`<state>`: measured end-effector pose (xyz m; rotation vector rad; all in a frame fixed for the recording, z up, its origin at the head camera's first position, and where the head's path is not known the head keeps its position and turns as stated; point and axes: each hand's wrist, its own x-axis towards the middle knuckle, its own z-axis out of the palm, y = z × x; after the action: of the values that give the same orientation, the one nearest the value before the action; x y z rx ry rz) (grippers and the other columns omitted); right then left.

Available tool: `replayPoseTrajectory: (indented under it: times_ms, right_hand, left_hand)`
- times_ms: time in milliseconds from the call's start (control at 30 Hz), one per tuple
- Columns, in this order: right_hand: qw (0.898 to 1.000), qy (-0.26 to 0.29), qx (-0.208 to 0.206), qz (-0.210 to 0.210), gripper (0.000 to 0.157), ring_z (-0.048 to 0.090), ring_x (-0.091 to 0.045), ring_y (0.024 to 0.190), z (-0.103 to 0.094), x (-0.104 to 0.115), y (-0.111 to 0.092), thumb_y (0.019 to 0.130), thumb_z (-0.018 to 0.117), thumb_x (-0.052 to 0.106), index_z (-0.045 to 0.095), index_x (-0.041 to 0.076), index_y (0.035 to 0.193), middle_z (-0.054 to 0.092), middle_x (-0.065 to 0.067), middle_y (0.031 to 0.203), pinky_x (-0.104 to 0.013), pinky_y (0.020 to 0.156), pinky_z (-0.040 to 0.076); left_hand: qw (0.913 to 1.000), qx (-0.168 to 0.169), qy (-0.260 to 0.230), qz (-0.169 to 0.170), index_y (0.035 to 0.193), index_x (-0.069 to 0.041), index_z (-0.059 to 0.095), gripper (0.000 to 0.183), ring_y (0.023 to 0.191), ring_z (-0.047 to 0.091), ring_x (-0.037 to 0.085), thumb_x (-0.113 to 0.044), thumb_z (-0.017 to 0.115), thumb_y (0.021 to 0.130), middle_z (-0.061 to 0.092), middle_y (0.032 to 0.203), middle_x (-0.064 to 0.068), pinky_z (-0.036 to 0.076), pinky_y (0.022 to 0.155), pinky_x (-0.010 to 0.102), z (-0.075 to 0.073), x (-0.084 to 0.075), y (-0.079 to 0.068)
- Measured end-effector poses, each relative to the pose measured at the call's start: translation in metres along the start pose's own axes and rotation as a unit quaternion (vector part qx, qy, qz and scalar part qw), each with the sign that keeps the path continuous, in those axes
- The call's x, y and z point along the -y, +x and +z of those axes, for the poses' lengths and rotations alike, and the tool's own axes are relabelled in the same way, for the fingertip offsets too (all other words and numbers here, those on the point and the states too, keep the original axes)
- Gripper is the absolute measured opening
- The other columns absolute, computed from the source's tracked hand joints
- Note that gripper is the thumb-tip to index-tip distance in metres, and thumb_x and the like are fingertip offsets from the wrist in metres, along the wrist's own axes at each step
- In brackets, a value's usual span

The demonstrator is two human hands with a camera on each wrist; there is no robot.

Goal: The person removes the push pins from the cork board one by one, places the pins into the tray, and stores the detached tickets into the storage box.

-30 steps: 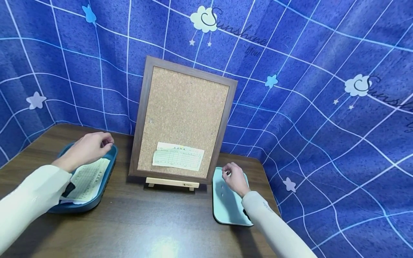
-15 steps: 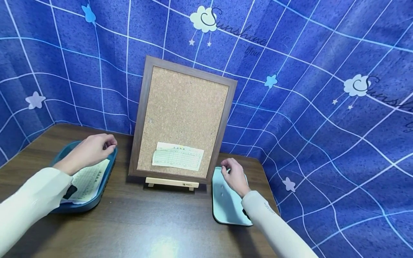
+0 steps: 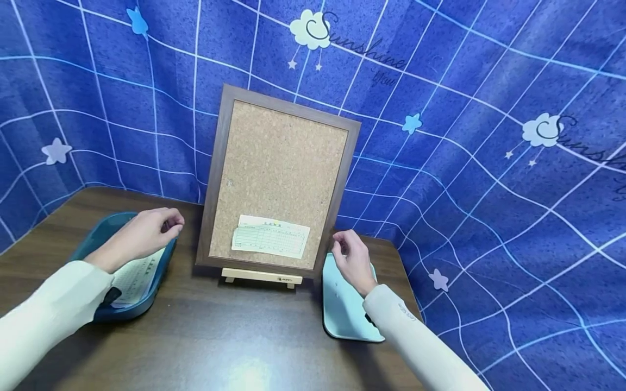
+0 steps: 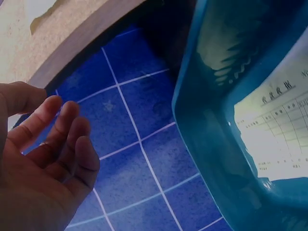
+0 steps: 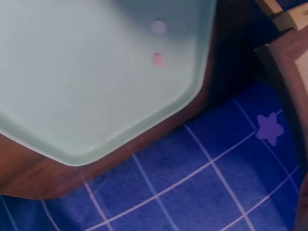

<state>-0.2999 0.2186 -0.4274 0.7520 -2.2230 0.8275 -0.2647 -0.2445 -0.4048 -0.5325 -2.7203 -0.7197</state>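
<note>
My left hand [image 3: 146,239] hovers over the teal basket [image 3: 153,293] of printed paper forms [image 3: 139,279]. In the left wrist view its fingers [image 4: 82,154] curl loosely with nothing between them. My right hand [image 3: 354,260] hangs above the pale mint tray [image 3: 344,320], fingers bent, and no held object is visible. Two small round pieces, one pink [image 5: 158,59] and one pale [image 5: 158,27], lie in the tray. Between the hands stands a framed cork board [image 3: 286,163]. A printed form [image 3: 271,238] is fixed low on it, with a small yellow spot [image 3: 276,223] at its top edge.
A light wooden stand [image 3: 261,276] supports the board on the dark wooden table [image 3: 220,331]. Behind them hangs a blue curtain [image 3: 440,179] patterned with grid lines, clouds and stars. The basket is on the left, the tray on the right.
My left hand has shifted right and slightly down, from above the basket toward its right side. My right hand has risen slightly. The board and its form stay in place.
</note>
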Motion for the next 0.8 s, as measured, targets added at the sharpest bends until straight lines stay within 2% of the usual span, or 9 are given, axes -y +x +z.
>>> replayPoseTrajectory:
  times_ms: [233,500,633,800]
  right_hand:
    - [0.999,0.031,0.001,-0.03,0.014,0.054,-0.01,0.071,0.005,0.023,0.012,0.086,0.054,0.003,0.06,0.002,0.098,0.055,-0.002,0.087,-0.021,0.059,0.048]
    - [0.997,0.034,0.017,-0.065,0.012,0.051,-0.012,0.068,0.018,0.039,0.023,0.084,0.054,0.0,0.059,0.002,0.095,0.054,-0.004,0.086,-0.02,0.058,0.043]
    - [0.997,0.029,0.029,-0.071,0.014,0.051,-0.014,0.066,0.024,0.045,0.028,0.082,0.057,-0.003,0.059,0.002,0.095,0.054,-0.003,0.086,-0.024,0.056,0.045]
    - [0.996,0.019,0.05,-0.066,0.017,0.054,-0.014,0.076,0.033,0.052,0.032,0.082,0.059,-0.002,0.06,0.002,0.099,0.056,-0.004,0.09,-0.023,0.061,0.046]
  left_hand:
    - [0.9998,-0.011,-0.008,0.013,0.09,-0.007,0.063,0.004,0.069,0.054,0.015,-0.011,0.061,0.088,0.06,0.077,-0.001,0.045,0.061,0.037,0.008,-0.007,0.004]
    - [0.9984,-0.039,-0.012,0.041,0.088,-0.01,0.063,0.005,0.065,0.053,0.012,-0.01,0.066,0.084,0.059,0.073,-0.004,0.044,0.06,0.035,0.018,-0.018,0.01]
    - [0.9988,-0.027,-0.012,0.039,0.09,-0.008,0.063,0.006,0.065,0.054,0.012,-0.009,0.064,0.085,0.06,0.074,-0.003,0.045,0.061,0.036,0.021,-0.021,0.012]
    - [0.9996,-0.004,-0.017,0.023,0.095,-0.004,0.063,0.011,0.068,0.057,0.015,-0.01,0.064,0.086,0.063,0.078,0.001,0.046,0.064,0.04,0.024,-0.025,0.014]
